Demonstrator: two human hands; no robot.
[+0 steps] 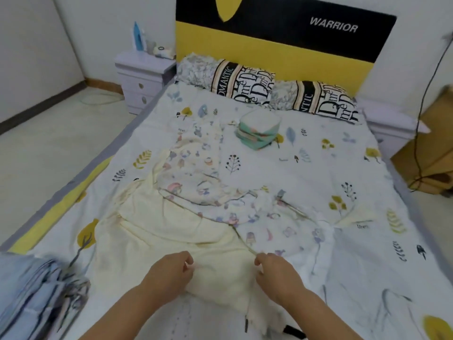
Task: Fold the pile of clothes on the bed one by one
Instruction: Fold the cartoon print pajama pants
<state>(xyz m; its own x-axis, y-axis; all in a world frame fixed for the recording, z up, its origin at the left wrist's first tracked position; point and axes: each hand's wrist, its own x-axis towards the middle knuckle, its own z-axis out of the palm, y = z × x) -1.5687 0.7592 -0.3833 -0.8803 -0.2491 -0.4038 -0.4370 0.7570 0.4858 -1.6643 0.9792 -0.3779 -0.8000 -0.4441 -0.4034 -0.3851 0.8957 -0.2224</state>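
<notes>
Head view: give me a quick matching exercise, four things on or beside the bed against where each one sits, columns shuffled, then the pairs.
Things:
1. folded mint-green and white cloth bundle
2. stack of folded pale blue striped clothes
3. cream yellow garment with printed lining
4. blue and white steam iron

Places:
A. on the white bedside cabinet
B. near edge of the bed, under both hands
C. mid-bed, just before the pillows
D. lower left corner of the view

Pairs: 1-C, 2-D, 3-B, 4-A
</notes>
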